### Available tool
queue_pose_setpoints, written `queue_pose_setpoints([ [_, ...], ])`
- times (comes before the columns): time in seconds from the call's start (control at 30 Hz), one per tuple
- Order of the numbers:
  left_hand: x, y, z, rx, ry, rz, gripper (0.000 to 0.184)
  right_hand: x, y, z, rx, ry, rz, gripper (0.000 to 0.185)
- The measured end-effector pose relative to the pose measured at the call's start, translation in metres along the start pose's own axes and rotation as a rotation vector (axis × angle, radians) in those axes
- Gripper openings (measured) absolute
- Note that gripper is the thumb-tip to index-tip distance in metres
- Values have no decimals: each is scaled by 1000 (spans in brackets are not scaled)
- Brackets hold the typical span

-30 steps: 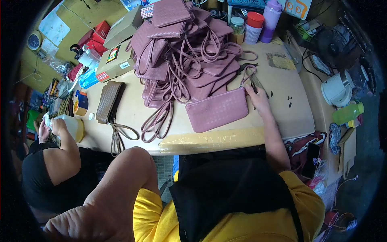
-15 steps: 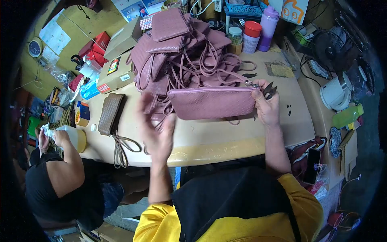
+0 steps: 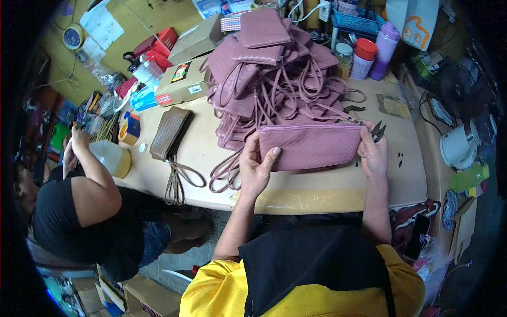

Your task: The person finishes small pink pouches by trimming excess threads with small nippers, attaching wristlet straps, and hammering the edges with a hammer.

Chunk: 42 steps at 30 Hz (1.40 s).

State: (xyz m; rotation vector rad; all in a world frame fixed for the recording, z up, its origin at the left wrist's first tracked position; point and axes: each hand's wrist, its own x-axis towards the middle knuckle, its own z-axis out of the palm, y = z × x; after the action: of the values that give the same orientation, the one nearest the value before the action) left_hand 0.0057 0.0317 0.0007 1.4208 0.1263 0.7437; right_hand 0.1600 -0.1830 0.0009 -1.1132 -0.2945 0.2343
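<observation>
A pink zippered pouch [image 3: 311, 148] with a woven texture is stretched between my two hands, zip side up, above the table. My left hand [image 3: 256, 166] grips its left end, thumb on the front face. At the right end, my right hand [image 3: 374, 153] pinches the pouch near the zip. Small dark thread snips [image 3: 378, 131] stick out from that same hand, blades pointing up. Just behind the pouch rises a large heap of similar pink pouches [image 3: 264, 68] with wrist straps. A brown woven pouch [image 3: 170, 134] with a strap lies to the left.
On the left, a co-worker [image 3: 79, 211] sits by a jug of yellowish liquid [image 3: 113, 158]. Cardboard boxes [image 3: 182, 82] stand behind the brown pouch. A purple bottle [image 3: 384, 50] and a red-lidded cup [image 3: 364, 58] are at the back right. A phone [image 3: 420, 232] lies at the right edge.
My left hand has moved from open in front of the pouch to gripping its left end. The view has shifted, so the scene sits further right. The co-worker's hands have changed position.
</observation>
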Motion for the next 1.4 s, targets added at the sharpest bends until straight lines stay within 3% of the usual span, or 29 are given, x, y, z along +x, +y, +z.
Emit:
queue_pose_setpoints([
  [0.2, -5, -2, -1, -11, -25, -8, 26, -3, 2, -10, -67, 12, 71, 26],
  [0.5, -9, -7, -4, 87, -1, 97, 19, -6, -6, -21, -127, -152, 110, 34],
  [0.57, -8, -6, -3, 132, 7, 40, 22, -6, -7, -18, -187, -211, 105, 36],
  [0.63, -5, 1, 9, 34, 69, 43, 31, -4, -1, -12, -659, -27, -235, 41],
  [0.77, -7, -10, 16, 23, -70, -91, 43, -10, -9, 21, -708, 67, -299, 43],
  [0.83, -7, -15, 17, 9, -96, -88, 42, -15, -12, 39, -782, -391, -237, 49],
  [0.87, -4, -14, 16, -53, -154, -109, 42, -12, -10, 41, -785, -383, -234, 49],
  [0.9, -1, -12, 15, -115, -210, -127, 41, -7, -7, 42, -875, -587, -55, 48],
  [0.93, 4, -6, 13, -19, -254, -85, 39, -5, -6, 47, -956, -792, 128, 46],
  [0.97, 9, 4, 12, -19, -257, -80, 39, -9, -10, 53, -958, -789, 122, 46],
  [1.03, 19, 26, 12, 387, -263, 39, 38, -22, -23, 69, -575, -680, 112, 42],
  [1.07, 24, 41, 13, 613, -268, 164, 39, -23, -10, 68, -473, -710, -33, 42],
  [1.1, 29, 47, 15, 614, -268, 171, 39, -23, 0, 68, -473, -711, -40, 42],
  [1.17, 32, 52, 18, 969, -227, 553, 38, -28, 14, 69, -541, -635, -137, 45],
  [1.2, 31, 47, 22, 953, -139, 586, 32, -36, 7, 75, -457, -563, 87, 46],
  [1.33, 18, 30, 28, 972, -97, 588, 22, -55, 27, 76, -522, -401, -153, 48],
  [1.4, 11, 1, 28, 964, -40, 613, 20, -57, 52, 67, -455, -376, -79, 48],
])
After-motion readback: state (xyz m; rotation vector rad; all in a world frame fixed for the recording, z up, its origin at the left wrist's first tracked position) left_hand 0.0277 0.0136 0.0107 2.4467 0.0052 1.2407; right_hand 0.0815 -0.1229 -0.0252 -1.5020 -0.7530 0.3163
